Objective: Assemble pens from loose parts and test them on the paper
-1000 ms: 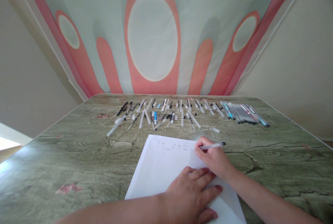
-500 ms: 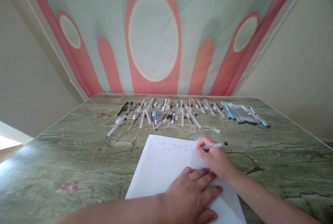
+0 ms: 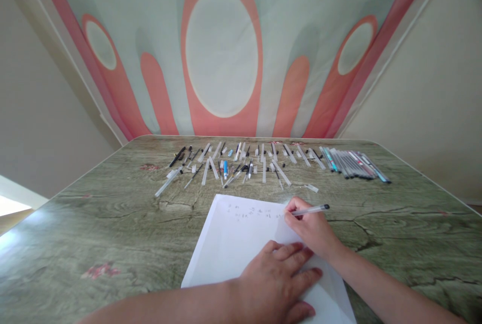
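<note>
White paper (image 3: 226, 248) lies on the wood-patterned table near its front, with small dark handwritten marks along its top. My right hand (image 3: 311, 226) pinches a clear pen (image 3: 311, 210) with a black end at the paper's upper right; the fingers hide the pen's tip. Flat on the lower right of the sheet rests my left hand (image 3: 278, 279), its fingers spread and nothing held in it.
Beyond the paper, several pen barrels, refills and caps lie scattered, among them a blue pen part (image 3: 226, 170). A row of pens (image 3: 350, 165) sits at the back right of the table (image 3: 124, 223). A patterned cloth stands behind.
</note>
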{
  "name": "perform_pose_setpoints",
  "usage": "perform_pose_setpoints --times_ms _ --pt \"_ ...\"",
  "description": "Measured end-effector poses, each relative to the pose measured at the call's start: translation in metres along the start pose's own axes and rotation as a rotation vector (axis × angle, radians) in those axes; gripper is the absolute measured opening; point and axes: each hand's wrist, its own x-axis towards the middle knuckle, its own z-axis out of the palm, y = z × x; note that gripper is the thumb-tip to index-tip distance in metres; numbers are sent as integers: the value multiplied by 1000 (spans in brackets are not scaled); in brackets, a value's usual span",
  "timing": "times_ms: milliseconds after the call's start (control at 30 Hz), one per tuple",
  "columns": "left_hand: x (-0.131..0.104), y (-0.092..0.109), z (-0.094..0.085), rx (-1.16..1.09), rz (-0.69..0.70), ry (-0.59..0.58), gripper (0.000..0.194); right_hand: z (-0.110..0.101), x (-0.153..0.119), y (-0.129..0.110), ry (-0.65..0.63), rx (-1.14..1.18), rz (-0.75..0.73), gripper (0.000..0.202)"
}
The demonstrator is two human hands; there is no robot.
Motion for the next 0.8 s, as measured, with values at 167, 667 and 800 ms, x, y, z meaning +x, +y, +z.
perform_pose_setpoints --times_ms 167,667,800 --pt "0 1 -1 12 -1 -3 54 0 -1 1 7 -11 -3 11" --pt "1 2 -4 10 -5 -18 53 0 0 0 13 -16 -11 11" --pt "1 1 -4 -3 -8 -13 54 -1 -1 -1 9 -5 -9 11"
